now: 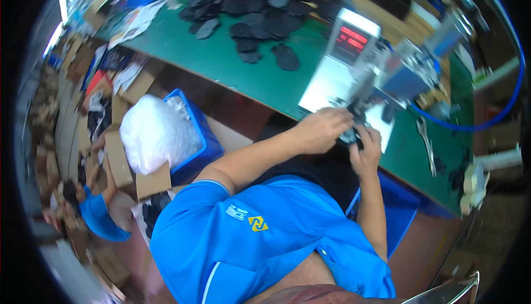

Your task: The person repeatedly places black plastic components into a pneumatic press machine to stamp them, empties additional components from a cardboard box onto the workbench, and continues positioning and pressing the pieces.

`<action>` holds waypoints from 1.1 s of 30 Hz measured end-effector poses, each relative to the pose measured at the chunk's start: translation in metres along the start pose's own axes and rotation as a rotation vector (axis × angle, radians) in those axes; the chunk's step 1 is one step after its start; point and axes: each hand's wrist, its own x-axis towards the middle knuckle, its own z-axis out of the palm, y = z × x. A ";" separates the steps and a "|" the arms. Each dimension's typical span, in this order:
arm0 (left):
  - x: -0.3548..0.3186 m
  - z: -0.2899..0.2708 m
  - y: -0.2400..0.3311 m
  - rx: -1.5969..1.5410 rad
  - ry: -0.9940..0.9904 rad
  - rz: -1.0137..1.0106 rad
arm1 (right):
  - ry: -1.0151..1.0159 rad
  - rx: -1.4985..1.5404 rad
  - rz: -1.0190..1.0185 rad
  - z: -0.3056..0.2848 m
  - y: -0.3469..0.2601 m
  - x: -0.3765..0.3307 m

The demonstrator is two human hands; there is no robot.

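Both my hands are together at the front edge of a bench machine (315, 91) with a white base and a red lit display. My left hand (321, 131) has its fingers bent over a small dark flat piece (348, 136). From the other side, my right hand (366, 148) pinches the same piece between thumb and fingers. The piece lies just below the machine's metal head (362, 96); its exact shape is partly hidden by my fingers. On the green table (221, 63), beyond the machine to the left, a heap of black flat rounded pieces (260, 19) is spread out.
A wrench (426, 146) lies right of the machine, near a blue air hose (470, 129). Left of me, a blue bin (207, 141) holds a full white plastic bag (157, 132). Another blue bin (399, 210) stands under the table. A person in blue (105, 212) bends among cartons.
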 end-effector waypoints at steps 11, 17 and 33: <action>-0.029 -0.024 -0.169 0.452 0.104 -0.608 | 0.061 0.090 0.066 0.014 0.012 -0.009; -0.057 -0.037 -0.140 0.446 0.023 -0.492 | 0.117 0.077 0.058 0.015 0.010 -0.015; -0.093 -0.081 -0.065 0.420 -0.162 -0.421 | 0.187 0.065 0.044 0.015 0.004 -0.001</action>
